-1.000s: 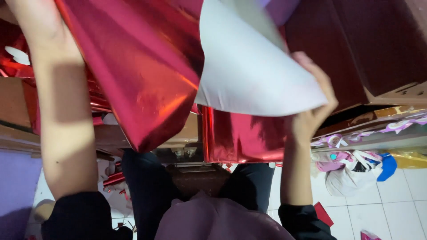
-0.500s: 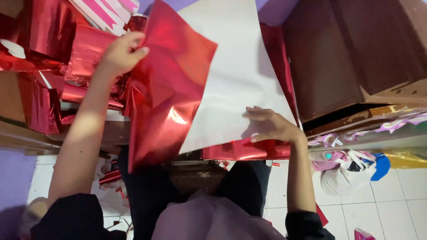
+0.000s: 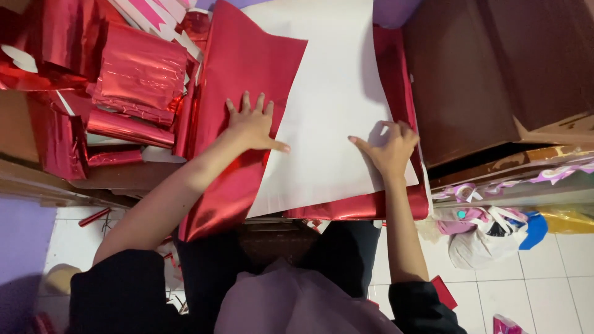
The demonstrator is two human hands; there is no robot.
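Observation:
A large sheet of shiny red foil paper (image 3: 238, 74) lies folded over, its white back (image 3: 337, 105) facing up. My left hand (image 3: 250, 124) presses flat on the red flap, fingers spread, thumb at the fold edge. My right hand (image 3: 390, 148) rests on the white side near its right edge, index finger pointing left, the other fingers bent. More red foil (image 3: 396, 86) shows under the white sheet on the right.
Crumpled and folded pieces of red foil (image 3: 133, 74) pile up at the left. A dark brown cabinet (image 3: 489, 68) stands at the right. Below it, bags and coloured scraps (image 3: 489, 229) lie on the white tiled floor. A red tube (image 3: 94, 217) lies on the floor at the left.
The sheet was held up in the air a second ago. It has come down flat, and my left hand moved from its top edge onto the folded red flap.

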